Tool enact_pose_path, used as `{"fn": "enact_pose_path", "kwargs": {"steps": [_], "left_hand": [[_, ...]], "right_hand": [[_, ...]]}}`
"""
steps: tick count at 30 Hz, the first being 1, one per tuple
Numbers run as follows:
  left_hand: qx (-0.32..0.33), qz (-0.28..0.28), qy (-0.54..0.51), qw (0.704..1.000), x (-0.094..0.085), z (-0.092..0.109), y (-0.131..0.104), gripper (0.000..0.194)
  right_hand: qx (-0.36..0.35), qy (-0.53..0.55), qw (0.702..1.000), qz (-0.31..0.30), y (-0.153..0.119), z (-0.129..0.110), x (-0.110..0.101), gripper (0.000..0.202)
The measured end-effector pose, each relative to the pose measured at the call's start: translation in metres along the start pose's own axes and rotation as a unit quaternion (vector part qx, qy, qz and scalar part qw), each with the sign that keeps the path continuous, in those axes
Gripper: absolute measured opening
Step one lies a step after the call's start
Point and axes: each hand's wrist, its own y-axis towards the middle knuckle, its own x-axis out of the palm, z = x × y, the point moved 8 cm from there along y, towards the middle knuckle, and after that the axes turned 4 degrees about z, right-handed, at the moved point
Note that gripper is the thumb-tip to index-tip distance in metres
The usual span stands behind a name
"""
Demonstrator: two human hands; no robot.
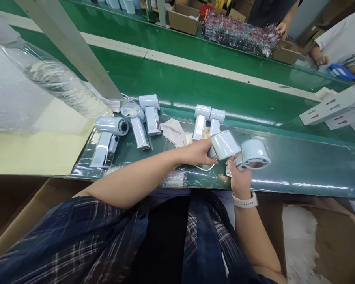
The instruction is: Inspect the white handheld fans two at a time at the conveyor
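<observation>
Counter [301, 161], left: three pale-blue handheld fans [139, 134], clustered. To their right: one crumpled pale cloth [174, 132], then a far pair of matching fans [200, 127], side by side. Left hand [198, 152]: gripping a sixth fan [225, 144]. Right hand [241, 180]: closed around a seventh fan [253, 150], just right of the sixth.

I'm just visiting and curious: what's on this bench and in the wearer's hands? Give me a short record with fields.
Left hand: holds a pale blue fan-like device
Right hand: holds a second device
Right wrist: white band
Bench: green, shiny
Left group: three similar devices
Pair beyond left hand: two more devices, side by side
Between group and pair: crumpled pale cloth
Far right: white boxes
Across: two other people, partly visible
</observation>
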Motion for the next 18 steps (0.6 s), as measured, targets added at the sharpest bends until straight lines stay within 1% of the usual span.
{"fn": "enact_pose_path", "kwargs": {"steps": [1,3,5,6,7,9,12,15,18], "left_hand": [[-0.015,0.017,0.014,1.0,0.0,-0.004,0.001,0.048],[-0.035,0.053,0.025,0.998,-0.003,-0.006,0.001,0.064],[-0.047,0.078,0.024,0.996,-0.005,-0.004,-0.002,0.075],[-0.051,0.085,0.016,0.995,-0.006,-0.003,-0.003,0.077],[-0.054,0.09,0.002,0.994,-0.006,-0.002,-0.004,0.076],[-0.057,0.095,-0.047,0.993,-0.006,-0.001,-0.006,0.067],[-0.052,0.079,-0.168,0.981,-0.001,0.001,-0.008,0.053],[-0.036,0.042,-0.29,0.955,0.005,0.008,-0.013,0.049],[-0.009,0.02,-0.336,0.942,0.004,0.019,-0.017,0.051]], "right_hand": [[0.018,0.001,1.0,0.0,0.001,0.007,0.0,0.023],[0.038,0.008,0.999,0.0,0.003,0.014,0.0,0.025],[0.043,0.03,0.999,-0.003,0.002,0.012,0.003,0.031],[0.044,0.052,0.998,-0.012,0.001,0.009,0.005,0.034],[0.047,0.08,0.995,-0.025,-0.001,0.006,0.009,0.038],[0.069,0.136,0.987,-0.052,-0.006,0.0,0.017,0.044],[0.125,0.18,0.972,-0.081,-0.014,-0.002,0.03,0.056],[0.156,0.206,0.961,-0.098,-0.018,-0.007,0.037,0.061],[0.158,0.214,0.957,-0.116,-0.02,-0.017,0.039,0.059]]}}
